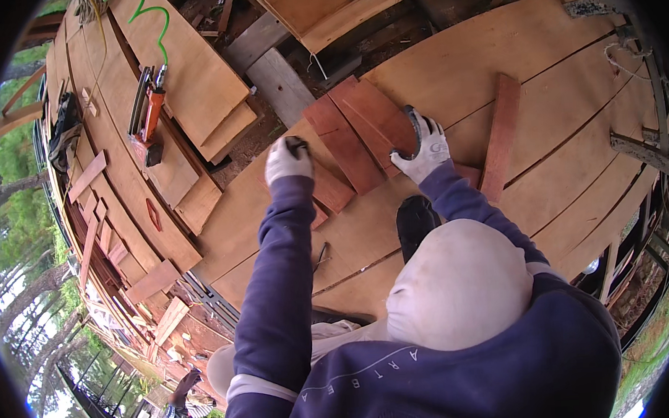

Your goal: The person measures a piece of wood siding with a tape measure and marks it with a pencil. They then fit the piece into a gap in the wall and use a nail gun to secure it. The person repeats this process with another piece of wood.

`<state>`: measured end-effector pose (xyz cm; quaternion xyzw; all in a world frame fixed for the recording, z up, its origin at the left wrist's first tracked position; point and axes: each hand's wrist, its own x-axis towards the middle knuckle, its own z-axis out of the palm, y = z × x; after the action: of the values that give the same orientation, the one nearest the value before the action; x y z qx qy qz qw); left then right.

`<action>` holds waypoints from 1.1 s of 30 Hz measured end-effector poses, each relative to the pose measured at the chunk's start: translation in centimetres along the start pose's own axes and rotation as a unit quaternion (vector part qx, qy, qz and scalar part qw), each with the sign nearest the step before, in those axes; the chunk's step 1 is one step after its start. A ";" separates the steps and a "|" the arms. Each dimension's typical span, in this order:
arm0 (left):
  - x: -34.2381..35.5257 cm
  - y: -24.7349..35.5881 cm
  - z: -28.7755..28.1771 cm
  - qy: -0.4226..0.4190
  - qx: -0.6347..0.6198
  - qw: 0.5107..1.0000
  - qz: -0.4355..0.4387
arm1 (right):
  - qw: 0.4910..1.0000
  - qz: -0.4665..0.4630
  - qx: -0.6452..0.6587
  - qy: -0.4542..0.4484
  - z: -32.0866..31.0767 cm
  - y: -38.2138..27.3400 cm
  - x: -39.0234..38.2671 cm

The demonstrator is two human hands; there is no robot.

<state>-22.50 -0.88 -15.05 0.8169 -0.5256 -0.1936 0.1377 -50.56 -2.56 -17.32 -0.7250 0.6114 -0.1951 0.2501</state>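
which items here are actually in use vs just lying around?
In use:
- left hand, gloved, resting on a reddish board
- right hand, gloved, on the reddish boards

Lying about:
- orange nail gun with green coiled hose
- single red plank
- plywood offcuts

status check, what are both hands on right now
Left hand closed on a small dark object, resting on reddish boards. Right hand gripping the boards' edge. Loose red plank lies apart to the right.
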 end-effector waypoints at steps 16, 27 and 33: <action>-8.2 -0.7 1.5 -0.048 -0.028 0.976 -0.211 | 0.992 -0.034 -0.108 -0.061 1.1 -1.8 0.7; -8.3 1.3 1.7 -0.089 -0.086 0.983 -0.137 | 0.993 -0.035 -0.074 -0.081 0.4 -2.4 1.1; -10.4 3.1 0.3 -0.161 0.082 0.983 -0.031 | 0.995 -0.046 -0.091 0.013 -0.8 0.1 0.9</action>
<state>-29.02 7.30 -12.22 0.7997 -0.5291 -0.2830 -0.0224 -50.95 -3.61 -16.79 -0.7691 0.5962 -0.1595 0.1658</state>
